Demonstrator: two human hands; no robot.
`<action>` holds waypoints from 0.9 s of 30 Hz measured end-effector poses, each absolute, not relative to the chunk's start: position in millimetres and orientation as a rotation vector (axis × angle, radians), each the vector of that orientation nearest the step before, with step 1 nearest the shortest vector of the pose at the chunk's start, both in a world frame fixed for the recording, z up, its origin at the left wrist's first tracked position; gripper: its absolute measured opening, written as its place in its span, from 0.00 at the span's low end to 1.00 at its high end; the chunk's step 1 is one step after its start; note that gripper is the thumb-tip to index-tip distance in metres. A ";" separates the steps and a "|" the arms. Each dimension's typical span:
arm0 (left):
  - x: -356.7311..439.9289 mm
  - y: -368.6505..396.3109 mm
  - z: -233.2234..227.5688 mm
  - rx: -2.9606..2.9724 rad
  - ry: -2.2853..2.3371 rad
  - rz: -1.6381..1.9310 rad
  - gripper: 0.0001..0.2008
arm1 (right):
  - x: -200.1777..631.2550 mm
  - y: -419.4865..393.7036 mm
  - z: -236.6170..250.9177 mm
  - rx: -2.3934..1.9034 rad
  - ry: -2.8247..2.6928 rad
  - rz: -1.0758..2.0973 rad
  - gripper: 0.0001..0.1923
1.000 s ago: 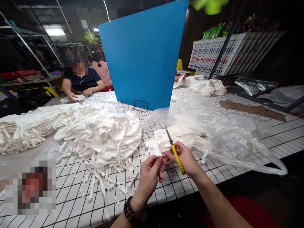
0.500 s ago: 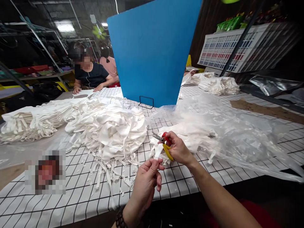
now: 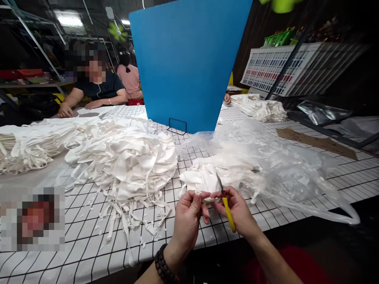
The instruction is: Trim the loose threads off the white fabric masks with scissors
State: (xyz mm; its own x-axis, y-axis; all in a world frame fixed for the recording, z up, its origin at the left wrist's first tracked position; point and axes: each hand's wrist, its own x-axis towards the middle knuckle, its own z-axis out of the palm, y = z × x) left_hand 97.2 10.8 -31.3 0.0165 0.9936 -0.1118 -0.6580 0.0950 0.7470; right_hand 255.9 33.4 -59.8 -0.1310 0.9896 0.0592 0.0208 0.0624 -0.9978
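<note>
My right hand (image 3: 239,211) grips yellow-handled scissors (image 3: 226,205), blades pointing up and away. My left hand (image 3: 188,221), with a dark bead bracelet on the wrist, pinches the near edge of a small white fabric piece (image 3: 207,196) stretched between both hands just above the table's front edge. Right behind the hands lies a small heap of white fabric pieces (image 3: 204,177), partly inside a clear plastic bag (image 3: 275,165).
A big pile of white fabric pieces with loose cut strips (image 3: 124,157) lies left of my hands on the black-grid tablecloth (image 3: 89,244). A blue divider board (image 3: 186,63) stands behind. Two people sit at the far left. More fabric (image 3: 260,108) lies far right.
My right hand came back from the heap toward me with the scissors, blades swinging from pointing left to upward. Both hands now meet on a white piece.
</note>
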 end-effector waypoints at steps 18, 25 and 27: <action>83.3 0.4 -38.5 1.223 1.019 1.325 0.14 | 270.9 2.9 1.6 -1.589 -2.207 0.515 0.15; 82.5 0.9 -36.6 1.230 1.003 1.291 0.14 | 269.5 2.0 0.3 -1.599 -2.207 0.537 0.13; 81.5 1.4 -37.5 1.264 1.015 1.281 0.14 | 270.0 2.6 -2.6 -1.605 -2.210 0.514 0.12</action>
State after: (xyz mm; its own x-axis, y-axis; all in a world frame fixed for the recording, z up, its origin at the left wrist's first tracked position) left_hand 81.5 1.4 -37.5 0.0771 0.9889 0.1271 -0.1021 -0.1190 0.9876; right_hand 270.0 2.6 -2.6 -0.2899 0.9541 0.0751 0.8229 0.2886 -0.4894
